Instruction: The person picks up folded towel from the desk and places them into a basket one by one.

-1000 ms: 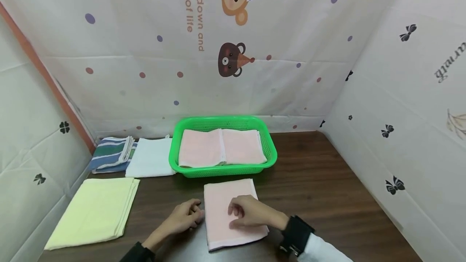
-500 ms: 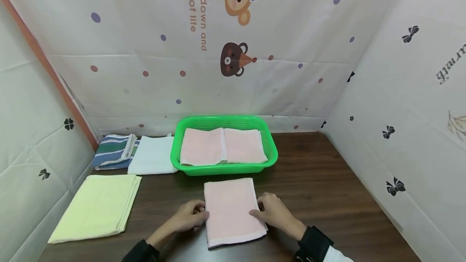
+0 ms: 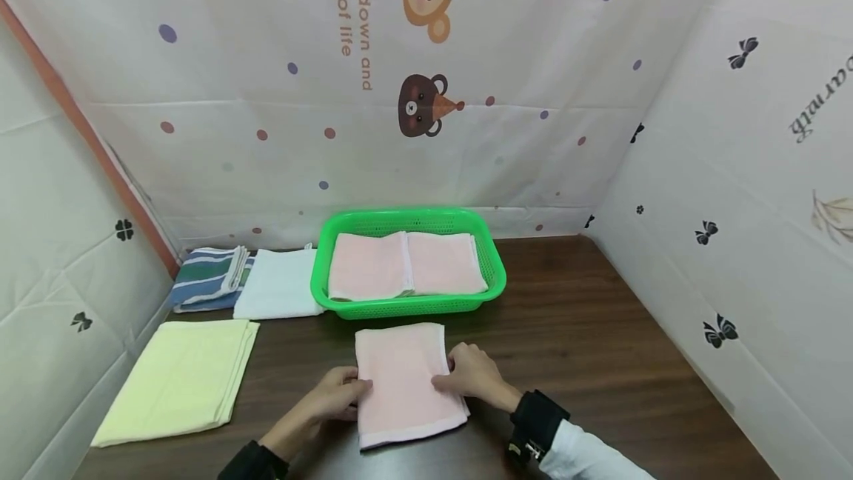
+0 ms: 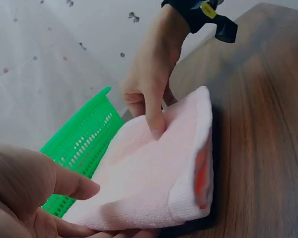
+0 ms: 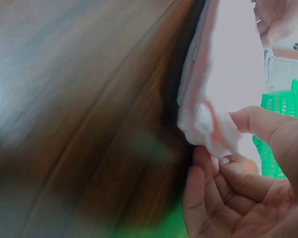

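A folded pink towel with white hems lies in front of the basket in the head view. My left hand holds its left edge, thumb on top and fingers beneath. On the opposite edge, my right hand pinches the towel between thumb and fingers. The right wrist view shows the towel's layered folds beside the right fingertips. In the left wrist view the left thumb lies over the towel's near side.
Behind the towel stands a green basket with two pink folded towels. To the left lie a yellow folded cloth, a white folded towel and blue-green striped cloths. Printed curtains enclose the wooden table.
My right hand has moved from above the towel to its right edge and taken hold. My left hand has gripped the left edge. The towel has shifted slightly left.
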`<state>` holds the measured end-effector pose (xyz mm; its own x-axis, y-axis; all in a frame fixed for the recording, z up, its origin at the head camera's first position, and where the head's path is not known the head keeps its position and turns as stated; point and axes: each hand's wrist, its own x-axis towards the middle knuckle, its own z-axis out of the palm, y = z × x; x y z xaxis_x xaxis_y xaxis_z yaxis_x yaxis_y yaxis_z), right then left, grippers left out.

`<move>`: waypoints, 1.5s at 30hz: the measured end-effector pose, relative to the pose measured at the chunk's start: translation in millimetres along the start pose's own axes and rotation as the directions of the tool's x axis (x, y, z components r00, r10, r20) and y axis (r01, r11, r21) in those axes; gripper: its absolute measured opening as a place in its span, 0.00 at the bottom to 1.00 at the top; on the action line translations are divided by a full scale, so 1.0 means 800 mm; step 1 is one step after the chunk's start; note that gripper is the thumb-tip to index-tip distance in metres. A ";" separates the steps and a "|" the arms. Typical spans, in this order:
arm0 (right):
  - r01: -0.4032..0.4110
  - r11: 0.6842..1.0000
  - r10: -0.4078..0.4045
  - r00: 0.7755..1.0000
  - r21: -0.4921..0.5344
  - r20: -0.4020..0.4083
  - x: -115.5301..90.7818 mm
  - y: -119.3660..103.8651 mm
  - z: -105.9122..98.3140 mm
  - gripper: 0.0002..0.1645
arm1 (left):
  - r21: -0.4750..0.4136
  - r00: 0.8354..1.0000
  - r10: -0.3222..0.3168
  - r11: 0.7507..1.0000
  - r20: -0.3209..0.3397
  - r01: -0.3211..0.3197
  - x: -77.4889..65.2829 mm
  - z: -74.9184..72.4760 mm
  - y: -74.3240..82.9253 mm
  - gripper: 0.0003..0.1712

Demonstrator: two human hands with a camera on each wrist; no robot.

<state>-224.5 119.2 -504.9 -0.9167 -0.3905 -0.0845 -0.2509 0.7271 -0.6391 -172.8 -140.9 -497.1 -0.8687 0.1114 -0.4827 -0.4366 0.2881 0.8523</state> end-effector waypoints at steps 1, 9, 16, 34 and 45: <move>0.006 1.000 -0.006 1.000 0.010 0.004 0.002 -0.002 0.003 0.24 | -0.001 1.000 -0.015 1.000 -0.008 0.014 0.000 -0.002 -0.001 0.23; -0.127 0.952 0.084 0.983 0.279 0.160 0.006 -0.008 0.005 0.19 | -0.017 0.999 -0.049 0.999 -0.022 0.049 0.002 -0.014 0.003 0.22; -0.373 0.730 0.146 0.904 0.573 0.402 0.005 0.009 -0.011 0.31 | -0.089 0.991 -0.033 0.996 -0.130 0.022 0.012 -0.024 -0.002 0.26; -0.217 0.789 0.049 0.954 0.574 0.294 0.009 -0.004 -0.037 0.23 | -0.112 0.994 0.037 0.993 -0.099 -0.048 0.014 -0.019 0.028 0.23; -0.131 0.795 -0.040 0.963 0.592 0.266 -0.002 -0.045 -0.121 0.29 | -0.139 0.987 0.156 0.977 -0.035 -0.160 -0.040 -0.053 0.100 0.26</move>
<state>-243.7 148.4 -407.6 -0.7903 -0.5552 -0.2591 0.1043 0.2948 -0.9499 -190.1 -161.4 -405.1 -0.9340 0.1212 -0.3360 -0.3204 0.1316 0.9381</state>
